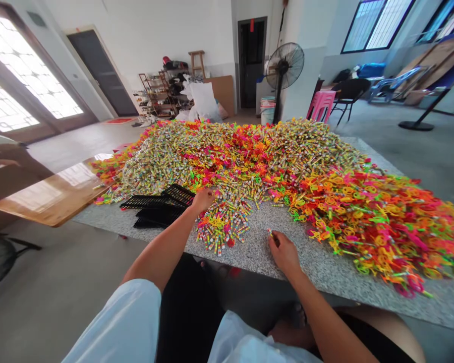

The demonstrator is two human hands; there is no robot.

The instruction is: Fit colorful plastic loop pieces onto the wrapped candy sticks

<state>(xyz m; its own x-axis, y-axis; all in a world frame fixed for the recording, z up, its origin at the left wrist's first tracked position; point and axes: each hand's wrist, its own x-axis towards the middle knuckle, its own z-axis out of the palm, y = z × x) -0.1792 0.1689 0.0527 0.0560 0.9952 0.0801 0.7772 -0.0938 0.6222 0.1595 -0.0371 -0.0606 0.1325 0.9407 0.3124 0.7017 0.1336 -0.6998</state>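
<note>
Both hands are out over the speckled stone table (325, 272), well apart from each other. Left hand (203, 199) reaches forward with its fingers curled down into the near edge of the big heap of small colourful tubes (227, 151), right where a small cluster of them (223, 229) spills toward the person; whether it has actually pinched one cannot be told, since the fingertips are buried among the pieces. Just to its left, touching or nearly touching the wrist, lies a stack of black plastic trays (159, 206). Right hand (283, 252) rests lower on bare stone, fingers closed loosely round one small tube (269, 233) whose tip pokes out at the top of the fist. To the right of that hand spreads a mass of orange, pink and green plastic rings (378, 222), near but not touching it. A standing fan (285, 65) is behind the table.
</note>
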